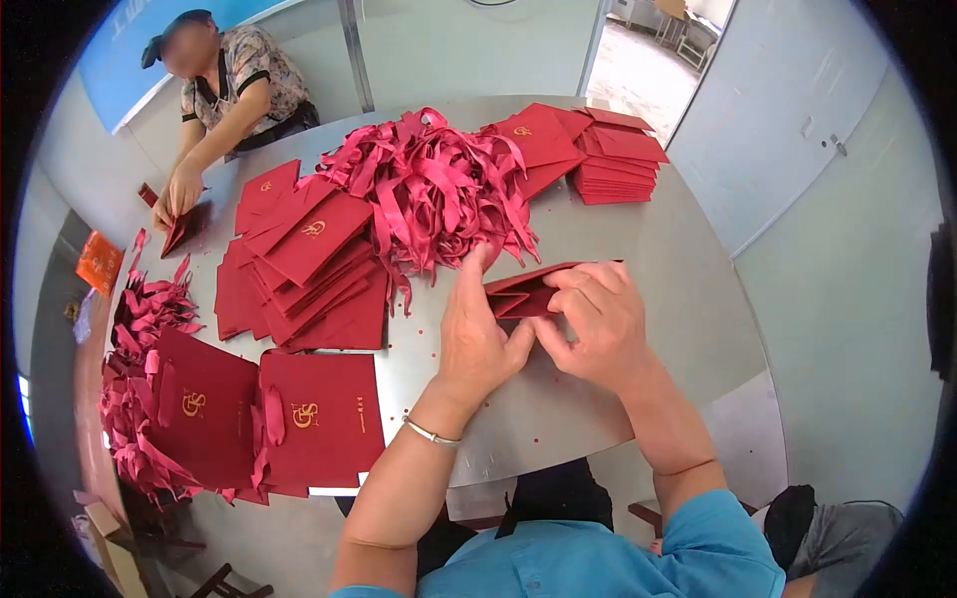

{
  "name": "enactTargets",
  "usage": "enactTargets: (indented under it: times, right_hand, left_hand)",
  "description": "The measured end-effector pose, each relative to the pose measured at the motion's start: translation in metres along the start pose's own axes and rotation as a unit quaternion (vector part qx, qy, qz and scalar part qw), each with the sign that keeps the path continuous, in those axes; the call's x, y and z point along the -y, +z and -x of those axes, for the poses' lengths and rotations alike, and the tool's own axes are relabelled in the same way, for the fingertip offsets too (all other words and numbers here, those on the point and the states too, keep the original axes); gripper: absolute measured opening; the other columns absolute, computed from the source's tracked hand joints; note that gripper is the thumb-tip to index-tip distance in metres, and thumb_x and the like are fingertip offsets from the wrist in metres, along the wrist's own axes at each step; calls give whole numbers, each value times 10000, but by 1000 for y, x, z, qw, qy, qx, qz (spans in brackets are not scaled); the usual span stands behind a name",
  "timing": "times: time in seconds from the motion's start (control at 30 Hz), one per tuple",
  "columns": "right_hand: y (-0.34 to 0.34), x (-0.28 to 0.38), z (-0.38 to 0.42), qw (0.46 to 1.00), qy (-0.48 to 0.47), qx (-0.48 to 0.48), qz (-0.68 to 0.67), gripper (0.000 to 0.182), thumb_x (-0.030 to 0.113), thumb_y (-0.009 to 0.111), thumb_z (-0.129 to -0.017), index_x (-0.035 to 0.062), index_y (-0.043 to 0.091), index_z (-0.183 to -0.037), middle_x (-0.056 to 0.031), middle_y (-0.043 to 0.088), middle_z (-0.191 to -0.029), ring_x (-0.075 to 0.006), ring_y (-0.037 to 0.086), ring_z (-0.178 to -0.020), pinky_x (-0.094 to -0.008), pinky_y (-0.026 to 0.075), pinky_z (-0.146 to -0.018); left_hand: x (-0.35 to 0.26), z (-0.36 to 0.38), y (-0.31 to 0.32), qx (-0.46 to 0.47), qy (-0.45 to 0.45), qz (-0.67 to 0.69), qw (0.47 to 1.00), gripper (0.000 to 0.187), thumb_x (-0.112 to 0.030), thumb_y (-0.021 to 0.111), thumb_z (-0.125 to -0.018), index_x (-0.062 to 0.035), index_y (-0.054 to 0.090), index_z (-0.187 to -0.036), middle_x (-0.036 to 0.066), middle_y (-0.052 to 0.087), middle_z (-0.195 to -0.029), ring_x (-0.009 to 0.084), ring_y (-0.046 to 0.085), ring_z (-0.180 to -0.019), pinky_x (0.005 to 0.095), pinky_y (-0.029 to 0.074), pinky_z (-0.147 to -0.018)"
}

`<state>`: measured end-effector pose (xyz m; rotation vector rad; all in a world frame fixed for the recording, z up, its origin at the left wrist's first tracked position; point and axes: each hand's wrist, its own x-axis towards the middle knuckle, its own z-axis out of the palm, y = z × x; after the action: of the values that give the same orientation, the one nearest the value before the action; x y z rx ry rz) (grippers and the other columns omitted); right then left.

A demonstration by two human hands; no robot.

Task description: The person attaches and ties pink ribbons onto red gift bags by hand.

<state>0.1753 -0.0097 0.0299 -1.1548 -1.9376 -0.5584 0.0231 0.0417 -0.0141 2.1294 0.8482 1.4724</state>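
A dark red paper gift bag (516,304) is between my hands above the near part of the table, its opened mouth and folded side facing me. My left hand (473,334) grips the bag's left end, thumb towards me and fingers behind. With curled fingers, my right hand (601,321) pinches the upper edge and right side. Just beyond them lies a big heap of pink-red ribbons (434,184). Flat red bags (314,239) are piled to the left of the heap.
More folded bags (616,164) are stacked at the back right. Bags with ribbon handles (321,409) lie at the front left beside loose ribbons (155,309). Across the table (688,289), another person (239,85) handles a red bag. Small red dots are scattered about.
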Motion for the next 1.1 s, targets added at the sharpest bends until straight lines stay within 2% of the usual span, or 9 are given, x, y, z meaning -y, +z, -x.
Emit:
enactTargets:
  times: [0.17,0.27,0.53,0.63,0.83,0.93,1.0,1.03,1.1]
  right_hand:
    - [3,-3,1,1000,-18,16,-6,228,46,747,-621,72,584,-779,-29,635,-773,-223,596,-748,-364,432,-690]
    - [3,3,3,1000,-4,11,2,217,39,740,-640,69,589,-792,-33,642,-790,-224,602,-758,-362,434,-697]
    - [-5,1,-8,999,-41,-30,0,297,103,782,-633,65,588,-855,-55,657,-952,-273,613,-857,-382,440,-729]
    - [-23,-7,-11,997,-23,-75,-3,368,187,827,-575,74,602,-842,-41,652,-892,-261,597,-825,-376,432,-713]
    - [-34,-27,-7,990,-51,37,-127,317,260,833,-529,101,611,-691,-25,607,-759,-233,524,-694,-351,391,-622]
    - [-35,-32,-3,952,-4,78,-296,334,279,832,-522,98,576,-637,-29,587,-713,-238,508,-670,-349,371,-594]
    - [-33,-31,1,812,53,107,-571,364,293,819,-574,85,521,-603,-48,563,-668,-236,482,-644,-348,355,-589]
    - [-29,-30,3,811,60,107,-572,364,293,819,-574,85,521,-603,-48,563,-668,-236,482,-644,-348,355,-589]
    - [-16,-24,9,675,149,81,-718,356,281,746,-702,76,478,-592,-64,544,-656,-225,459,-659,-343,357,-611]
  left_hand:
    - [-15,-12,-13,-42,165,-154,973,397,-8,640,-700,-27,646,-1096,251,462,-1318,382,496,-1188,481,403,-986]
    - [-8,-10,-9,-46,227,-139,963,354,18,666,-646,-36,670,-996,246,483,-1309,403,499,-1182,454,415,-987]
    - [-9,-13,-14,-41,190,-122,973,204,30,677,-650,-9,620,-841,254,494,-1299,403,503,-1183,454,441,-962]
    - [-18,-14,-18,-48,189,-19,981,208,39,689,-622,-12,605,-805,268,497,-1285,393,523,-1158,430,470,-927]
    - [-29,-13,-34,55,109,152,981,146,17,704,-620,-11,595,-713,251,539,-1232,314,622,-994,381,507,-846]
    - [-31,-17,-46,80,20,287,954,116,3,702,-662,1,591,-698,222,605,-1123,255,635,-931,362,503,-826]
    - [-24,-19,-54,187,-76,387,900,86,-3,679,-700,13,595,-715,185,649,-987,229,631,-904,354,499,-819]
    - [-23,-19,-53,168,-140,429,877,71,-3,665,-718,15,597,-728,163,660,-894,238,634,-892,357,496,-831]
    - [-14,-16,-51,147,-225,459,847,45,15,661,-745,10,619,-759,143,660,-900,246,636,-892,367,499,-834]
